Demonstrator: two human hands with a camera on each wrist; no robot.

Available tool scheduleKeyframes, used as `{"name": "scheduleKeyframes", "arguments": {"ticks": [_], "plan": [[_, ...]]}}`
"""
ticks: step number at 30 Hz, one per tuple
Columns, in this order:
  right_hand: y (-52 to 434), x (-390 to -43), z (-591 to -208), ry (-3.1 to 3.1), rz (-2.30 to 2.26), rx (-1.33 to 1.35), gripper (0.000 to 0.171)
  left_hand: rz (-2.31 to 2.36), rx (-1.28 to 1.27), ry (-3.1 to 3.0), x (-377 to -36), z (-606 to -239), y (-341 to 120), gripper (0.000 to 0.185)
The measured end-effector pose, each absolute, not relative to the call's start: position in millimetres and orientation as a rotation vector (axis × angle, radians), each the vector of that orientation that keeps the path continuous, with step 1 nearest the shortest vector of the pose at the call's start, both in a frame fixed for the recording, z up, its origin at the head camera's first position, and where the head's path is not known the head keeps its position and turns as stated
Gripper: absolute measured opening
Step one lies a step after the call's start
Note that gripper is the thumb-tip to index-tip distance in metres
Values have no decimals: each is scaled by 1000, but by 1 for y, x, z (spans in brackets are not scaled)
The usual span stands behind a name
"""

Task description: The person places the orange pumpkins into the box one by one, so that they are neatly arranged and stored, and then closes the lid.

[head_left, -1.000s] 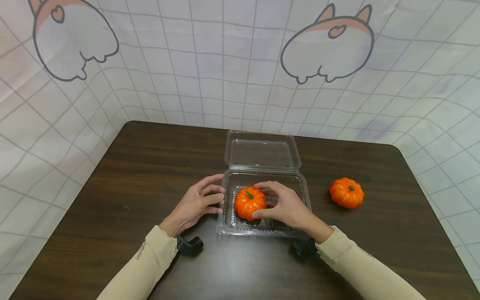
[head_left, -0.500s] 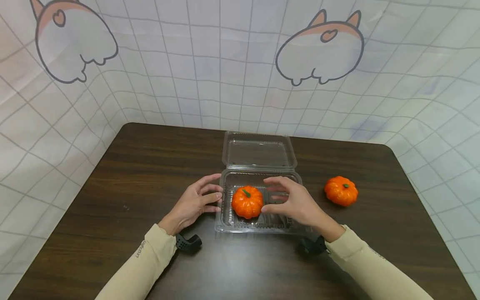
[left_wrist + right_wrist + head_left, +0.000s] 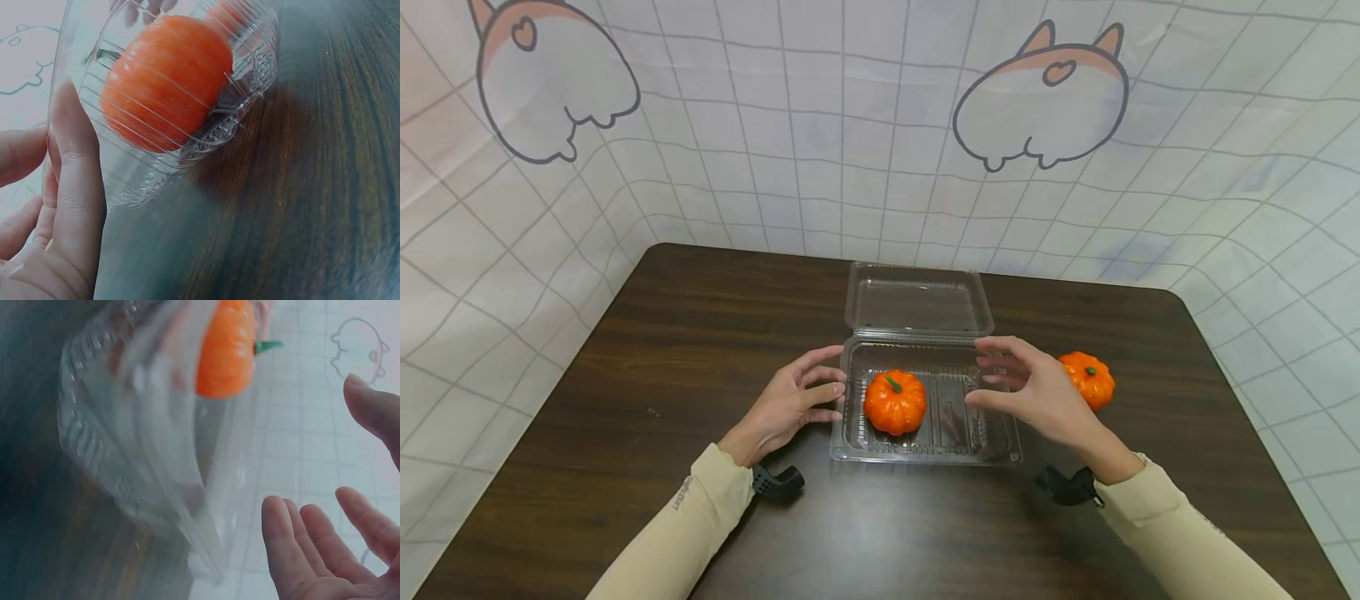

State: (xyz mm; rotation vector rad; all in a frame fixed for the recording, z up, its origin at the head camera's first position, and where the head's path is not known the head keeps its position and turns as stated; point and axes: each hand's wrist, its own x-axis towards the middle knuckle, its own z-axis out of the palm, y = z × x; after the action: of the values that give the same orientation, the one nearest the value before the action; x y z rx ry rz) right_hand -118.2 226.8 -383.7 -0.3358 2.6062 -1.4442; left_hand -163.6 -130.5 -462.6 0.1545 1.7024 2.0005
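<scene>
Left hand: our left hand [image 3: 790,406] rests on the dark wooden table [image 3: 625,400], fingers relaxed and spread, holding nothing. Its fingertips [image 3: 69,119] lie against the left wall of the clear plastic clamshell box [image 3: 857,446]; the left wrist view shows one finger laid along the ribbed plastic.

Right hand: our right hand [image 3: 1037,392] hovers above the right end of the box, wide, fingers loosely spread and a little bent, gripping nothing. In the right wrist view its fingers [image 3: 294,544] are apart from the plastic, with clear air between them and the box rim.

Pumpkin in the box: a small orange pumpkin [image 3: 894,402] with a green stem sits upright in the left half of the tray, just right of our left fingertips and well left of our right hand. Neither hand touches it.

Second pumpkin: another small orange pumpkin [image 3: 1090,379] sits on the table outside the box, just beyond our right hand and partly hidden by it.

Lid: the hinged lid [image 3: 917,300] is open and lies back flat on the table, beyond both hands.

Wrist straps: a black strap [image 3: 777,482] shows under our left wrist, and another [image 3: 1067,486] under our right wrist.
</scene>
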Motion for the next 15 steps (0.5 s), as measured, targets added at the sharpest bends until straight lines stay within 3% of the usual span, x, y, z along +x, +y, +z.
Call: {"name": "scheduleKeyframes", "arguments": {"ticks": [15], "plan": [[270,-111,-372,2739,-1468,-213,65,2012,165,1678,-164,-464,-132,65]]}}
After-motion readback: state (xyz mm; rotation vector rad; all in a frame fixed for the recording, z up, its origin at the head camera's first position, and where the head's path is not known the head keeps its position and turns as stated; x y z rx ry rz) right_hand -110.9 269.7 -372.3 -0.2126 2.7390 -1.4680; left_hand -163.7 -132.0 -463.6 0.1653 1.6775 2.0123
